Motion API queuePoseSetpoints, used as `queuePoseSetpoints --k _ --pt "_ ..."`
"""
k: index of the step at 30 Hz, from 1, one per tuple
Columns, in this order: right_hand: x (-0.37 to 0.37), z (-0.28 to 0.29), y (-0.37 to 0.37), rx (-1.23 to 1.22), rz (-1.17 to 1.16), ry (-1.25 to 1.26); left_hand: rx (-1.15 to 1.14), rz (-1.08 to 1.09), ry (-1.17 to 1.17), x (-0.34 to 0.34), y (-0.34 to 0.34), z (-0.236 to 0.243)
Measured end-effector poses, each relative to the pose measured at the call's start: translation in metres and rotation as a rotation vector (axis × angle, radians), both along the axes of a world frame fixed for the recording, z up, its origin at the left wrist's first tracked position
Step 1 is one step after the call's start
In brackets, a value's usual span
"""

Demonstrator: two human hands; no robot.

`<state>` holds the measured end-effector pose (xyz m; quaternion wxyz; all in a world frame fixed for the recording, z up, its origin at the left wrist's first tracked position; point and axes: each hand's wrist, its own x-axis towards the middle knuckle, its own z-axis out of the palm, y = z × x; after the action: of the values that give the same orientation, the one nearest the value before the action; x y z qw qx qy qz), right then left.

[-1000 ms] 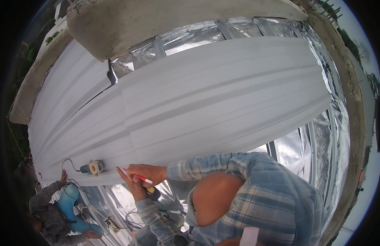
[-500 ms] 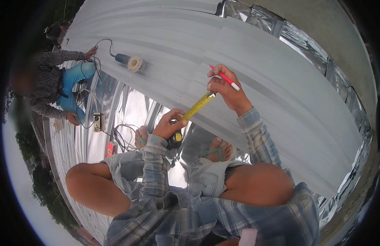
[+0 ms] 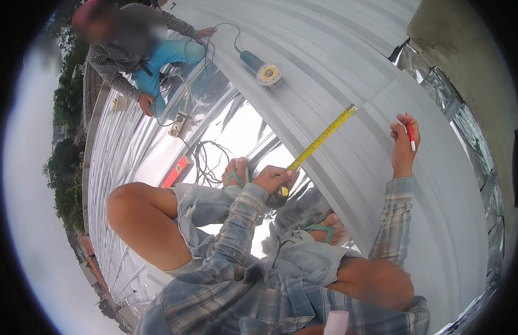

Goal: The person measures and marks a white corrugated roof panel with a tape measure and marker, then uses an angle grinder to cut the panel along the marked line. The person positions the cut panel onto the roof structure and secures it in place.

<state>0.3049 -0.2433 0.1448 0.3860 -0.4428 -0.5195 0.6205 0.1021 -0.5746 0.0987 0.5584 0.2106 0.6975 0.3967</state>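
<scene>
My left hand (image 3: 272, 180) is closed around a black and yellow tape measure (image 3: 279, 197), its case partly hidden under the fingers. From it a yellow blade (image 3: 322, 139) stretches out over the pale ribbed metal sheet (image 3: 348, 162), its metal end tab pointing up and right, free of either hand. Off to the right, above the same sheet, my right hand (image 3: 404, 148) grips a red marker (image 3: 410, 133) with a white end.
An angle grinder (image 3: 260, 67) rests on the sheet, its cord running to a crouching co-worker (image 3: 158, 56). A power socket block (image 3: 178, 124), a red level-like bar (image 3: 177, 172) and coiled cable (image 3: 206, 162) lie on shiny foil near my feet. A concrete ledge (image 3: 465, 56) borders the right.
My right hand has let go of the tape's end and moved right with the marker. More blade now shows beyond my left hand. The whole view has turned and shifted.
</scene>
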Motion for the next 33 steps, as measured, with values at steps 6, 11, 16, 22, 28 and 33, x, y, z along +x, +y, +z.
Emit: queuePoseSetpoints --k 6,11,16,22,28,33 --pt "-0.014 -0.023 -0.044 0.355 0.067 -0.309 0.021 0.087 0.022 -0.013 -0.007 -0.009" --pt "-0.014 -0.032 -0.059 0.442 0.151 -0.341 0.033 0.212 -0.048 -0.007 -0.017 -0.035" --pt "-0.01 -0.035 -0.06 0.43 0.173 -0.376 -0.04 0.3 -0.11 -0.004 -0.029 -0.061" --pt "-0.01 -0.037 -0.064 0.449 0.174 -0.384 -0.023 0.241 -0.047 -0.004 -0.023 -0.052" --pt "-0.015 -0.037 -0.064 0.328 0.146 -0.283 -0.034 0.267 -0.055 -0.012 -0.018 -0.052" --pt "-0.017 -0.044 -0.067 0.233 0.252 -0.248 -0.093 0.335 -0.078 -0.008 -0.029 -0.069"
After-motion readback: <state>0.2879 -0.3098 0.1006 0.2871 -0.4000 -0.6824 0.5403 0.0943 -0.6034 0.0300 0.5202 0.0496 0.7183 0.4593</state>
